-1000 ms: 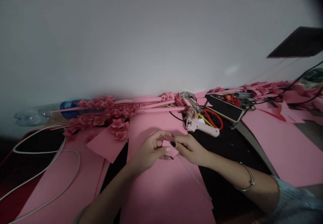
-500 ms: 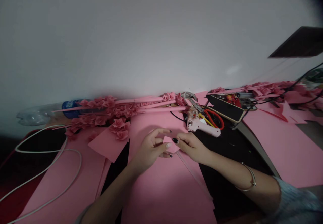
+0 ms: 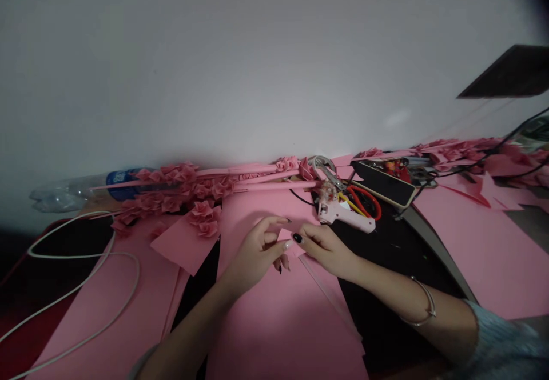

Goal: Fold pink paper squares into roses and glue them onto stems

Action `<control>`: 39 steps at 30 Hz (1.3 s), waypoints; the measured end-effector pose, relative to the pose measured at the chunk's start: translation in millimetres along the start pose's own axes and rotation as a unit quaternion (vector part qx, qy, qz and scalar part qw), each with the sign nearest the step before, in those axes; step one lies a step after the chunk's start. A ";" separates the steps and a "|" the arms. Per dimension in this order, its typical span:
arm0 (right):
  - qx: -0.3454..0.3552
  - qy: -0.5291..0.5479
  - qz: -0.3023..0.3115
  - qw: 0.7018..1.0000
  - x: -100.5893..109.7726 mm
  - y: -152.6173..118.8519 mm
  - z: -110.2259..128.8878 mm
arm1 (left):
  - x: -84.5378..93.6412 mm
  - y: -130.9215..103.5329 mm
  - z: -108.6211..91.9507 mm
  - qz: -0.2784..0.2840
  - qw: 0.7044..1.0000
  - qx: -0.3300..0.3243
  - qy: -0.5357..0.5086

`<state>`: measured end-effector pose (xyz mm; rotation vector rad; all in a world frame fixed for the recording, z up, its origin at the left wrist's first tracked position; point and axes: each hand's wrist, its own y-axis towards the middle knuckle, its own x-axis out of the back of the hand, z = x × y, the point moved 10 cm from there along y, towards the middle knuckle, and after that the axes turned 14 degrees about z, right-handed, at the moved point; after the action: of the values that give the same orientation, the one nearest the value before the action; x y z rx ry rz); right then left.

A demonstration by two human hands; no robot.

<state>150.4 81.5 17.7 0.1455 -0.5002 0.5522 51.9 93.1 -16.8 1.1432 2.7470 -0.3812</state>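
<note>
A small folded piece of pink paper [image 3: 295, 248] is pinched between my two hands, above a large pink sheet [image 3: 274, 323]. My left hand [image 3: 259, 251] holds its left side between thumb and fingers, with the index finger stretched out past the top. On its upper right, the thumb of my right hand [image 3: 321, 248] presses against the curled fingers. The underside of the small paper is hidden. Just beyond my right hand lies a white glue gun [image 3: 349, 218]. Left of my left hand, pink paper roses [image 3: 205, 218] rest on a square pink sheet [image 3: 182, 246].
Along the wall lie more paper roses [image 3: 171, 172], pink paper stems [image 3: 266, 186] and a plastic bottle [image 3: 68, 194]. Red-handled scissors [image 3: 364, 200] and a phone [image 3: 384, 184] are behind the glue gun. A white cable [image 3: 124, 260] loops at left; pink sheets [image 3: 484, 248] spread at right.
The lower fingers of my left hand have curled downward beneath the small pink paper, and the paper's angle has shifted slightly. Both hands stay in nearly the same place.
</note>
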 end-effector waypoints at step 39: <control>0.020 -0.031 0.030 0.999 -8.0 2.1 4.8 | 7.2 -20.8 -46.5 -0.143 0.910 -0.144 0.361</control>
<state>141.4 78.3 18.0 0.1862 -0.5563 0.6169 30.5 97.1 29.8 0.9271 3.4411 0.5312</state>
